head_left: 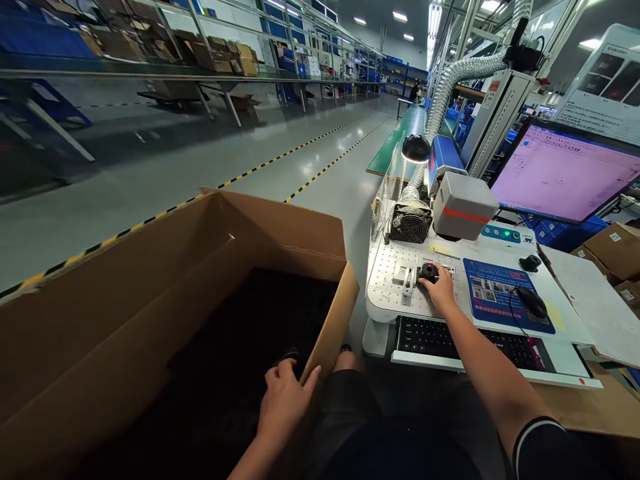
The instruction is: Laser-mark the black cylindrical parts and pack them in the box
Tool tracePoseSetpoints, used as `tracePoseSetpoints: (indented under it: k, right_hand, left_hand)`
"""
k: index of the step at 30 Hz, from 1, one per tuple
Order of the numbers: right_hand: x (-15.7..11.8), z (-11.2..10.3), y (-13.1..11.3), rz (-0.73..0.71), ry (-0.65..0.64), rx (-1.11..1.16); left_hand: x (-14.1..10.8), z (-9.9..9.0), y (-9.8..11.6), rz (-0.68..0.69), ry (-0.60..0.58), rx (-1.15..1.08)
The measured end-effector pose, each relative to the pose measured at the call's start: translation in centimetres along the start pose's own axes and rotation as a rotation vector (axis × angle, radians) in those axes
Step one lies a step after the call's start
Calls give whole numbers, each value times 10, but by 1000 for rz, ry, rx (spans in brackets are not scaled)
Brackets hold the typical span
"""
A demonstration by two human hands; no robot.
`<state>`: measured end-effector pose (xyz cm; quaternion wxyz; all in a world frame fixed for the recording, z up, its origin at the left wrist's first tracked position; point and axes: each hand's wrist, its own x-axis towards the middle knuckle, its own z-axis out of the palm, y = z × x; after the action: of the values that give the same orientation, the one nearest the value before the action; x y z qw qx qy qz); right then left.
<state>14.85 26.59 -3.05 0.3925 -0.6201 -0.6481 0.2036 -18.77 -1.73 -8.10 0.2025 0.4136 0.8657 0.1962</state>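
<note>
Workbench, right hand gripping black part, left hand at carton

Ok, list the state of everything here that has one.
Box: open
Black part: held in right hand
Left hand: at box edge, grip unclear
Monitor: on
Green light: lit
Keyboard tray: pulled out
Fan: spinning or not, unclear
Ceiling lights: lit
</note>
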Motion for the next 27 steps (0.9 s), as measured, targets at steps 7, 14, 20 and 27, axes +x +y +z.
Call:
tracePoseSetpoints:
  k: [7, 14, 20, 27]
  right_hand:
    - [-13, -3, 2, 64, 25, -76]
    - [-14, 0, 0, 65, 13, -171]
    - [-12, 1, 3, 61, 12, -157]
    - [-14, -3, 4, 86, -1, -100]
  left_hand:
    - [0, -1, -1, -13, -22, -25]
    - [1, 0, -1, -27, -2, -17]
    - [1, -1, 0, -30, -7, -14]
    - [4, 0, -1, -58, -16, -38]
